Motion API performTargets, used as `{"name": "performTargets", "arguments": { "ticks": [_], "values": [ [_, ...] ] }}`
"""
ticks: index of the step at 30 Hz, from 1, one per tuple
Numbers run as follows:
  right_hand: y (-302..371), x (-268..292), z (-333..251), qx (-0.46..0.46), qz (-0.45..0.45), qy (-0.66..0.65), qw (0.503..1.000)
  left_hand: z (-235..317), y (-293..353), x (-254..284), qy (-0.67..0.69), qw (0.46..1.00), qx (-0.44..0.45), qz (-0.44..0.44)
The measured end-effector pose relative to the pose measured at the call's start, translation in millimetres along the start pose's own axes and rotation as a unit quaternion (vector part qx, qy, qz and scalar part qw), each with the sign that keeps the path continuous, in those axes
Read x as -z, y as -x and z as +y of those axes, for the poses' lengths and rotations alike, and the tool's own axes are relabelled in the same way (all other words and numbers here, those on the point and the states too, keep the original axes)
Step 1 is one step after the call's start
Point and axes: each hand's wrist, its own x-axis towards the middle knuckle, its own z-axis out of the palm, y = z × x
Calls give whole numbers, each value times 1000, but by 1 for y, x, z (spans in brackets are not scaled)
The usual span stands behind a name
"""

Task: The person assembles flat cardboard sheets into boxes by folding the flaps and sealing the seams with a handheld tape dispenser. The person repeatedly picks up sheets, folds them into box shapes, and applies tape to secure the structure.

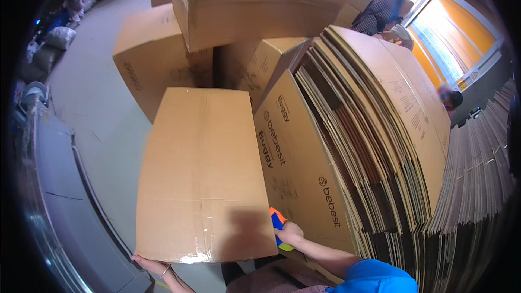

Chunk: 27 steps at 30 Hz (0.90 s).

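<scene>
A closed cardboard box (pixel 203 168) stands in front of me, with clear tape shining on its near end. At its near left corner, my left hand (pixel 151 265) grips the edge, its fingers partly hidden by the box. My right hand (pixel 291 234) is closed around a blue and orange tape dispenser (pixel 278 221) with a yellow-green part, beside the box's near right side. The hand hides much of the dispenser. A shadow falls across the near part of the box.
Flattened cartons (pixel 374 125) stand in a thick stack at my right, with more bundled cardboard (pixel 480 157) beyond. Large boxes (pixel 260 8) pile up ahead. A grey metal-sided unit (pixel 76 201) lines the left. Another person (pixel 382 11) is at the far right near a window.
</scene>
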Motion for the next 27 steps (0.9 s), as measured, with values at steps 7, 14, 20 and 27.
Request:
{"name": "performTargets", "arguments": {
  "ticks": [7,14,20,27],
  "values": [
    [41,93,-21,88,41,-159,982,96,-60,-57,-212,919,-328,-45],
    [0,115,-98,121,120,-485,858,143,-128,-221,-392,819,-378,-179],
    [-10,119,-133,154,168,-547,805,160,-100,-241,-562,741,-324,-174],
    [-19,155,-183,204,161,-547,796,180,-85,-306,-618,672,-316,-260]
  ]
}}
